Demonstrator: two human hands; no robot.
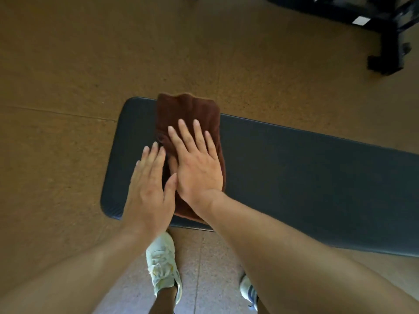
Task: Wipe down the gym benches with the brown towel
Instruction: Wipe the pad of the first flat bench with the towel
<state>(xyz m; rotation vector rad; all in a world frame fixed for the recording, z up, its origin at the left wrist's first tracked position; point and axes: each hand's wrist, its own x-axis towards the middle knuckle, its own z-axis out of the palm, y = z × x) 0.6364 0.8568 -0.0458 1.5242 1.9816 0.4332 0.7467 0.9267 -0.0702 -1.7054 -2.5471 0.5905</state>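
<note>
Brown towel (188, 114) lies crosswise near the bench's (294, 168) left end. Right hand (197, 162) presses it flat-fingered; left hand (149, 189) rests flat just left, most padding stretching rightward.

Both forearms are bare to the frame edge; no sleeves, watch, rings or bands show on either arm. Left hand (148, 189) and right hand (197, 164) are bare, ungloved, nails short and unpainted. Left shoe (162, 264): pale, whitish-green trainer with matching laces, the upper scuffed with yellowish marks. Right shoe (249, 291): pale trainer with blue side stripes, largely hidden behind the right forearm. Left ankle bare above the shoe collar; no sock visible.
</note>
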